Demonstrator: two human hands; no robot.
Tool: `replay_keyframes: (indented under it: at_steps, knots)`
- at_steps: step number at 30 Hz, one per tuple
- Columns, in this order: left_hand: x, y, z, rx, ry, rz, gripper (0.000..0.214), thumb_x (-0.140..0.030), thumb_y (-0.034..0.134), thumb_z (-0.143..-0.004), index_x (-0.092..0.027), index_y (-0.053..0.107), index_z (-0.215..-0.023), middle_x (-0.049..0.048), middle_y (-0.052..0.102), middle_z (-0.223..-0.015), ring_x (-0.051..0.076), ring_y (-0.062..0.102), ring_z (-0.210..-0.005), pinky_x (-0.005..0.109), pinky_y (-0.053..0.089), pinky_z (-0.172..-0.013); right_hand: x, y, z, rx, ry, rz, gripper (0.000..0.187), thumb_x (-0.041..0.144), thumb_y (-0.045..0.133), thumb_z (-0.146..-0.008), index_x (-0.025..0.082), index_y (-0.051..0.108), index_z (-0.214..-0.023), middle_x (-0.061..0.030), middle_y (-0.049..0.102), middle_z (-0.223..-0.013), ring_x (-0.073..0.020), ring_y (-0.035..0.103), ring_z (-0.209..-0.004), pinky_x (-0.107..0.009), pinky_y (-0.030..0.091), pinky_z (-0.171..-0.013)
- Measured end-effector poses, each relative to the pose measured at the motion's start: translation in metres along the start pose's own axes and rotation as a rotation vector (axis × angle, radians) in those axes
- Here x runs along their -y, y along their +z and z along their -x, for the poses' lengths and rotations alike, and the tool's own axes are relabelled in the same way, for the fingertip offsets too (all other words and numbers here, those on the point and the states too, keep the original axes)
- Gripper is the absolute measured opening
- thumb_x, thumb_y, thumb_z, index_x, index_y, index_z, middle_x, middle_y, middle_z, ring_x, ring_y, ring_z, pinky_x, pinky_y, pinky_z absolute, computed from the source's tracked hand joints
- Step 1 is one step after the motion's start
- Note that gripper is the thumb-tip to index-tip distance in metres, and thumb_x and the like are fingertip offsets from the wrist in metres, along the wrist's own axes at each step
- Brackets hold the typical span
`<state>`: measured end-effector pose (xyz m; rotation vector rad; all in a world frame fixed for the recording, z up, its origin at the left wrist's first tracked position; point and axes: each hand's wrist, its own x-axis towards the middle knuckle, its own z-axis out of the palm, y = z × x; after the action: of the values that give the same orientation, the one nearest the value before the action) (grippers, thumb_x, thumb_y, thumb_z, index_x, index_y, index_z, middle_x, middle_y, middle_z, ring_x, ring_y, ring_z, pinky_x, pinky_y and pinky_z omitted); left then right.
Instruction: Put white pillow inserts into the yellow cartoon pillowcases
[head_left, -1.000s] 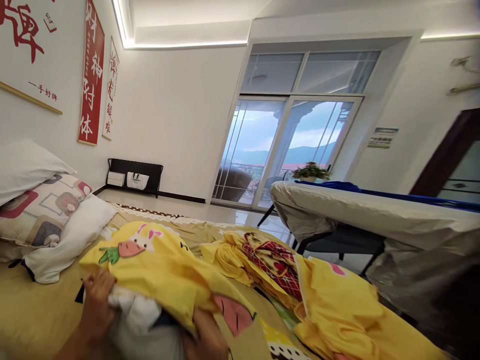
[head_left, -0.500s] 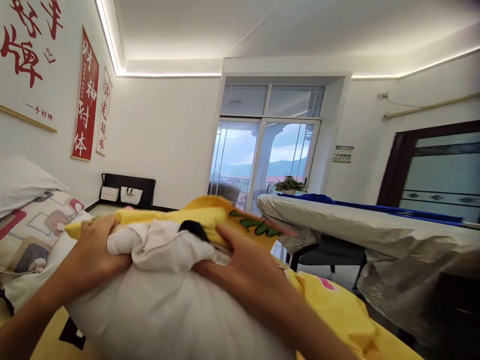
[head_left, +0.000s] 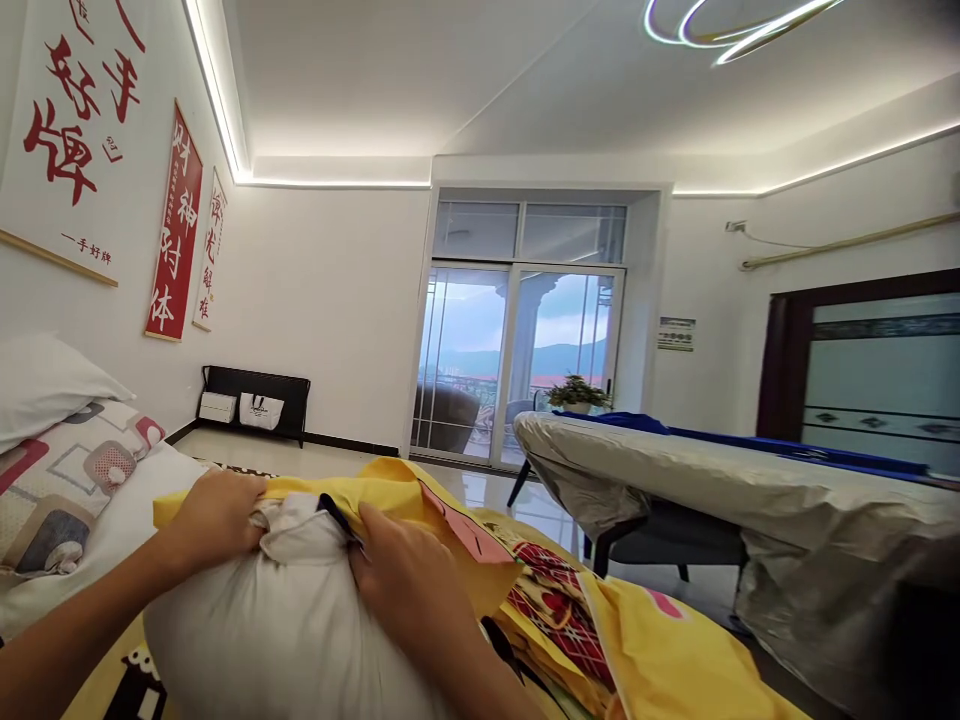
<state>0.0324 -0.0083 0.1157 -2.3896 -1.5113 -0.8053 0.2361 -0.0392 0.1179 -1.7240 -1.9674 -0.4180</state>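
Note:
A white pillow (head_left: 277, 630) bulges toward me, its far end bunched up between my hands. Around that end lies a yellow printed pillowcase (head_left: 397, 490). My left hand (head_left: 214, 520) is closed on the case's edge at the pillow's left corner. On the other side, my right hand (head_left: 412, 565) grips the yellow cloth and bunched white fabric, fingers curled over a dark patch. The fingertips of both hands are partly hidden in the folds. Yellow bedding (head_left: 675, 640) spreads to the right, with a red plaid cloth (head_left: 555, 600) showing beside it.
On the left lie a patterned pillow (head_left: 82, 480) and another white pillow (head_left: 52, 385). A covered table (head_left: 720, 480) stands at right with a dark chair (head_left: 667, 535) under it. A low black rack (head_left: 292, 400) is against the far wall, left of the glass sliding door (head_left: 480, 370).
The bunched pillow end and both hands sit slightly lower in view, and the hands are closer together. More of the yellow case and the red plaid cloth now shows. The camera has tilted up.

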Motion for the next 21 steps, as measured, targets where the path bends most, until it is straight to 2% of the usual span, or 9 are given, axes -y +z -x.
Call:
replay_keyframes:
  at_steps: [2, 4, 6, 8, 11, 13, 15, 18, 21]
  knots:
    - [-0.004, 0.007, -0.003, -0.092, -0.052, -0.123, 0.013, -0.018, 0.045, -0.076, -0.019, 0.058, -0.074, 0.0055, 0.064, -0.07, 0.02, 0.055, -0.064, 0.031, 0.028, -0.062, -0.001, -0.003, 0.001, -0.018, -0.032, -0.197, 0.003, 0.017, 0.048, -0.075, 0.019, 0.051, -0.073, -0.0043, 0.062, -0.072, -0.0182, 0.057, -0.07, -0.026, 0.03, -0.058]
    - [-0.007, 0.013, -0.004, -0.204, -0.087, -0.16, 0.018, -0.016, 0.041, -0.078, -0.019, 0.057, -0.071, 0.0061, 0.065, -0.067, 0.021, 0.055, -0.062, 0.033, 0.03, -0.065, 0.0, -0.009, 0.001, -0.022, -0.04, -0.345, 0.014, 0.032, 0.048, -0.079, 0.02, 0.049, -0.073, -0.004, 0.062, -0.074, -0.0182, 0.057, -0.07, -0.026, 0.034, -0.059]
    - [-0.01, 0.019, -0.005, -0.329, -0.087, -0.126, 0.019, -0.018, 0.042, -0.08, -0.019, 0.053, -0.065, 0.005, 0.064, -0.066, 0.019, 0.055, -0.062, 0.034, 0.03, -0.069, 0.002, -0.011, -0.001, -0.04, 0.003, -0.318, 0.031, 0.05, 0.051, -0.079, 0.019, 0.051, -0.077, -0.0069, 0.064, -0.079, -0.0218, 0.059, -0.074, -0.028, 0.035, -0.06]
    - [-0.012, 0.023, -0.005, -0.4, -0.083, -0.016, 0.02, -0.021, 0.045, -0.08, -0.018, 0.048, -0.06, 0.0031, 0.063, -0.066, 0.017, 0.054, -0.063, 0.032, 0.031, -0.069, 0.005, -0.008, -0.007, -0.039, 0.053, -0.157, 0.036, 0.053, 0.056, -0.074, 0.019, 0.053, -0.082, -0.0099, 0.066, -0.083, -0.0259, 0.06, -0.079, -0.029, 0.032, -0.06]
    - [-0.011, 0.023, -0.004, -0.312, -0.085, 0.252, 0.023, -0.025, 0.048, -0.078, -0.018, 0.041, -0.057, -0.0004, 0.055, -0.06, 0.014, 0.049, -0.06, 0.027, 0.031, -0.061, 0.003, 0.004, -0.017, -0.022, 0.046, 0.087, 0.013, 0.027, 0.054, -0.077, 0.018, 0.056, -0.086, -0.0108, 0.068, -0.085, -0.026, 0.062, -0.081, -0.029, 0.027, -0.058]
    - [-0.005, 0.015, 0.0, -0.19, -0.028, 0.39, 0.017, -0.027, 0.049, -0.077, -0.019, 0.045, -0.063, -0.0011, 0.055, -0.063, 0.014, 0.048, -0.062, 0.025, 0.032, -0.059, -0.005, 0.012, -0.023, -0.061, 0.066, 0.189, 0.016, 0.012, 0.046, -0.076, 0.017, 0.058, -0.084, -0.0112, 0.068, -0.083, -0.0241, 0.063, -0.078, -0.029, 0.024, -0.057]
    - [0.005, 0.002, 0.006, -0.013, 0.129, 0.46, 0.013, -0.028, 0.055, -0.073, -0.019, 0.053, -0.083, 0.0001, 0.06, -0.082, 0.015, 0.052, -0.074, 0.025, 0.037, -0.065, -0.016, 0.017, -0.027, -0.127, 0.117, 0.209, 0.019, 0.009, 0.043, -0.075, 0.017, 0.059, -0.082, -0.0117, 0.068, -0.079, -0.0226, 0.062, -0.073, -0.029, 0.022, -0.056]
    - [0.018, -0.012, 0.012, 0.242, 0.321, 0.443, 0.047, -0.03, 0.067, -0.065, -0.021, 0.051, -0.108, 0.0019, 0.058, -0.108, 0.019, 0.053, -0.094, 0.027, 0.039, -0.08, -0.031, 0.02, -0.029, -0.198, 0.125, 0.065, 0.012, 0.013, 0.045, -0.075, 0.018, 0.054, -0.071, -0.0087, 0.066, -0.071, -0.0198, 0.058, -0.066, -0.028, 0.023, -0.055]
    - [0.02, -0.006, 0.015, 0.188, 0.268, 0.293, 0.029, -0.03, 0.068, -0.066, -0.02, 0.053, -0.088, 0.0001, 0.059, -0.092, 0.019, 0.053, -0.088, 0.031, 0.037, -0.083, -0.042, 0.019, -0.024, -0.231, 0.012, -0.185, 0.015, 0.018, 0.049, -0.072, 0.02, 0.043, -0.058, -0.0025, 0.06, -0.06, -0.0157, 0.051, -0.059, -0.026, 0.028, -0.055]
